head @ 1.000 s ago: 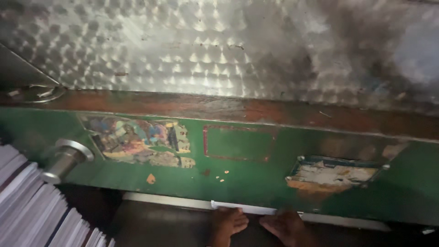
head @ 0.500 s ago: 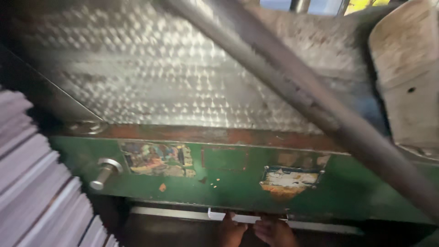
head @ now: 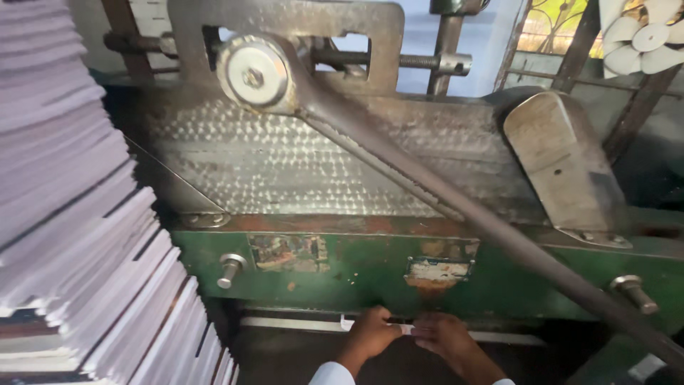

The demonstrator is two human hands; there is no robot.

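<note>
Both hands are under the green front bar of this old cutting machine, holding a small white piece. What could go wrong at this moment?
The left hand and right hand pinch a white strip in the slot beneath the green bar; anything descending there could crush the fingers. The long lever slopes above that spot and might swing down. The leaning stack of paper beside the left arm could slide.

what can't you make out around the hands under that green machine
Head view only:
- What the left hand and right hand pinch: a thin white strip, mostly covered by the fingers.
- The gap under the green metal machine body: too dark to see inside.
- The long dark metal lever: its handle end is cut off at the right edge.
- The tall stack of white paper booklets: cut off left and bottom.
</note>
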